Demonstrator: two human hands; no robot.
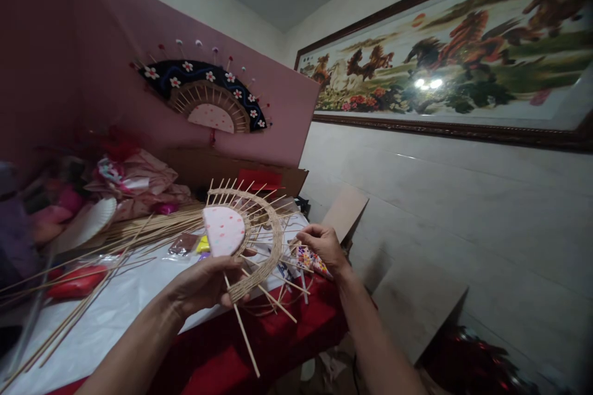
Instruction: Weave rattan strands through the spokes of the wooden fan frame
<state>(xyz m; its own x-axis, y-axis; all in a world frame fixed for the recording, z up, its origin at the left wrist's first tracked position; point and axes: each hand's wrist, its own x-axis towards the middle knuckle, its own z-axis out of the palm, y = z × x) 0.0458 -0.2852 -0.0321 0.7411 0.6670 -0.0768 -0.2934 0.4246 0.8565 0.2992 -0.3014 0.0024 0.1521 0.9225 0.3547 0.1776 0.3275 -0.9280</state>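
A half-round woven fan [278, 231] hangs over the table, made of thin sticks fanning out through a band of brown twine. A white half-disc with pink spots [225, 231] covers its centre. My left hand [208, 281] is closed around the fan's lower part, with some fingers hidden behind it. One longer stick [245, 339] points down below that hand. To the fan's right, my right hand [324, 247] pinches thumb and finger together near the stick ends. What lies between those fingertips is too small to make out.
A finished dark fan with flowers [199, 77] is mounted on a pink board [282, 99] behind. Long thin sticks [152, 222] lie across the left of the table. Packets of coloured clay, one red [76, 282], rest on white sheeting [115, 327]. A wall stands at right.
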